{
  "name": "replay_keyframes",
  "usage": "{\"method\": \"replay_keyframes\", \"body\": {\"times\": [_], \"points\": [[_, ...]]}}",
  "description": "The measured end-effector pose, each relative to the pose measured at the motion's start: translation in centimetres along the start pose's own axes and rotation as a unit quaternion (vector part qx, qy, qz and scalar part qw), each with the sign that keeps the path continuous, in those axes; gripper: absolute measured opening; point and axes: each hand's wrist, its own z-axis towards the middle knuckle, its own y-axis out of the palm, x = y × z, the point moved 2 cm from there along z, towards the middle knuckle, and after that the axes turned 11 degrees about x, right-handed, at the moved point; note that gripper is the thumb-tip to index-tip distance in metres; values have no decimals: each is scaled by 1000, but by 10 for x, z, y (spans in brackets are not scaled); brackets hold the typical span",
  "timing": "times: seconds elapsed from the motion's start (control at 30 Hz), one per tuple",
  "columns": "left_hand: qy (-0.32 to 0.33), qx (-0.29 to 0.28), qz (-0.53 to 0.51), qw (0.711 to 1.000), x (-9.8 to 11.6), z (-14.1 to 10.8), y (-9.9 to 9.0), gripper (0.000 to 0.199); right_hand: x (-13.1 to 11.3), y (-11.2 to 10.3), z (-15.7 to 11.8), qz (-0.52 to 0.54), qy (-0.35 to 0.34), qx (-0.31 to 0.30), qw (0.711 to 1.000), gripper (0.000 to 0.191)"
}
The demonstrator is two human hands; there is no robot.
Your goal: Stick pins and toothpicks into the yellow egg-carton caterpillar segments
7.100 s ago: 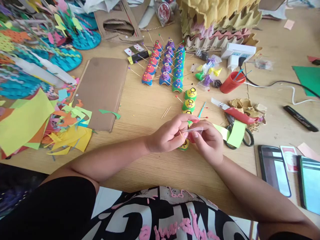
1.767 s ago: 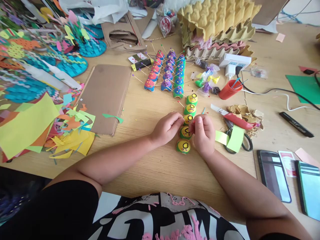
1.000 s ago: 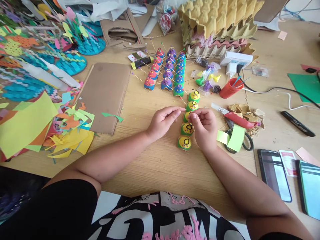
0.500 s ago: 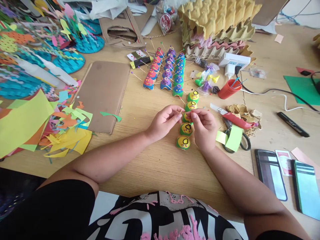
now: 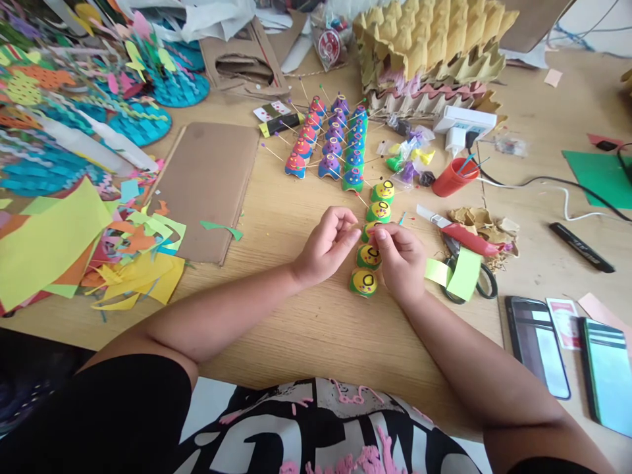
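A row of painted egg-carton cups, yellow on top and green below, runs up the table; the nearest yellow cup (image 5: 363, 282) has a black ring and small dots on it. My left hand (image 5: 328, 245) is just left of the row, fingers curled and thumb close to the index tip. On the row's right, my right hand (image 5: 403, 260) pinches thumb against index finger over a middle cup (image 5: 368, 256). Whatever lies in either pinch is too small to make out. A thin blue stick (image 5: 403, 218) shows beyond my right knuckles.
Finished-looking red cups (image 5: 295, 164), purple cups (image 5: 329, 166) and blue-green cups (image 5: 353, 178) with stick feelers stand behind. Around are a cardboard sheet (image 5: 212, 187), paper scraps (image 5: 49, 243), a red cup (image 5: 451, 179), a cutter (image 5: 469, 238), scissors (image 5: 488, 282), phones (image 5: 537, 345) and egg trays (image 5: 429, 39).
My hands have drawn slightly apart, and the right hand has turned with its fingers more curled. The blue stick beyond it now shows more. The rows of cups stay put.
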Motion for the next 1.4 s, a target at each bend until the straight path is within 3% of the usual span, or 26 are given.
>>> {"method": "replay_keyframes", "body": {"times": [0.17, 0.4, 0.6, 0.8, 0.9, 1.03, 1.2, 1.4], "points": [[54, -20, 54, 997, 2, 0, 0, 26, -2, 1, 0, -18, -29, -24, 999, 32], [119, 7, 73, 990, 3, 2, -4, 14, 1, 0, 0, -2, -39, -42, 998, 30], [128, 10, 95, 987, 4, 3, -6, 17, 2, 1, 0, 1, -34, -58, 998, 25], [192, 21, 96, 976, 7, 3, -7, 4, 0, 1, -2, 21, -33, -62, 997, 20], [156, 24, 86, 984, 6, 2, -5, 7, 0, 1, -2, 23, -5, -32, 999, 25], [44, 21, 35, 998, -1, 1, -4, 17, 2, 1, 0, 71, 22, 33, 997, 23], [-23, 35, -5, 999, -3, 5, -4, 26, 7, 3, 2, 79, 18, 24, 996, 12], [-116, 16, -51, 992, -5, 6, -4, 37, 1, 0, 3, -39, -85, 30, 995, 12]]}}
